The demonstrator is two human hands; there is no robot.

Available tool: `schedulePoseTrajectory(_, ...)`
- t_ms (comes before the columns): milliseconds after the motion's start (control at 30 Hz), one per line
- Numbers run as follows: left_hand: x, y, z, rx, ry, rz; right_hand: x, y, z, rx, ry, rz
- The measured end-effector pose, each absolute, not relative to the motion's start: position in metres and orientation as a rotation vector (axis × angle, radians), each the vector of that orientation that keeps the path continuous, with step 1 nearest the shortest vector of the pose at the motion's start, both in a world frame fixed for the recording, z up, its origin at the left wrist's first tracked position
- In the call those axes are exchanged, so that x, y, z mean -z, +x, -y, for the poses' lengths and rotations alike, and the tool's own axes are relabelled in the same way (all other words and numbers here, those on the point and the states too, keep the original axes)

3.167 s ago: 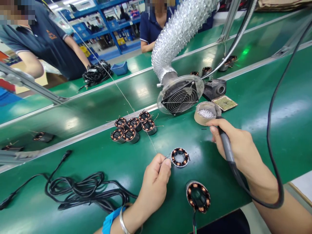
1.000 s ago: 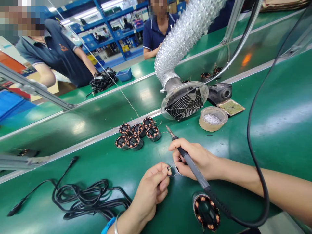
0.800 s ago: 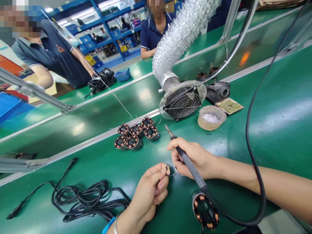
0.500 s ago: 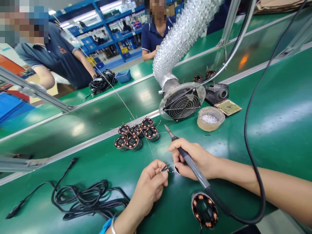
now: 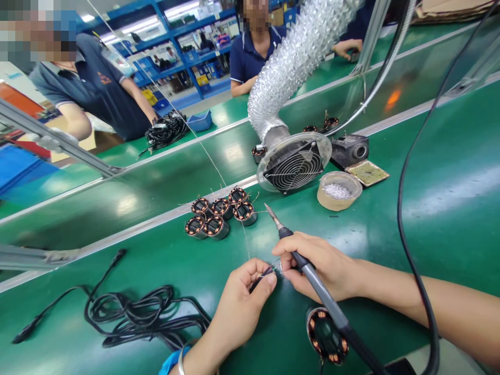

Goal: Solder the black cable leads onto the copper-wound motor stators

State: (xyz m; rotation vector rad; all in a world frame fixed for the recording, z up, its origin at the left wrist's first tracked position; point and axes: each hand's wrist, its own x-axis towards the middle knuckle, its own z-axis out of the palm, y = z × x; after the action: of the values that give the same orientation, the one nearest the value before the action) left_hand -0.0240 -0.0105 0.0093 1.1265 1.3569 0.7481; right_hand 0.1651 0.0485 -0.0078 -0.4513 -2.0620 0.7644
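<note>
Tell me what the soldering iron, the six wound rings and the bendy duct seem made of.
Soldering iron: tapering, faintly shiny tip, seemingly metal; smooth grey handle, probably plastic. Six wound rings: shiny orange coils, likely copper wire; dark sides unclear. Bendy duct: bright silver, crinkled and glinting, probably aluminium foil.

On the green bench (image 5: 449, 234), to the left, a black power cord (image 5: 146, 315) in loose loops, connectors at both visible ends. Above, a crinkled silver duct (image 5: 289, 57) leading down to a round clear hood (image 5: 327, 150) with a black fan grille (image 5: 297, 169). Past the metal rail (image 5: 156, 222), a glossy green strip (image 5: 179, 177), with an orange glow (image 5: 393, 99) at right. Farther off, a tangle of black cables (image 5: 166, 130) just beside a blue tray (image 5: 200, 121); two people (image 5: 105, 88) in dark shirts; behind them, blue shelving (image 5: 167, 34). At upper right, stacked brown cardboard (image 5: 449, 10).
</note>
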Motion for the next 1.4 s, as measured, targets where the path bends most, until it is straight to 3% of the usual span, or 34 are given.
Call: schedulePoseTrajectory(1400, -0.0076, -0.0211, 0.0102, -0.675, 1.348, -1.433, 0.0134, 0.1659, -0.0478, -0.861, -0.460, 2.008)
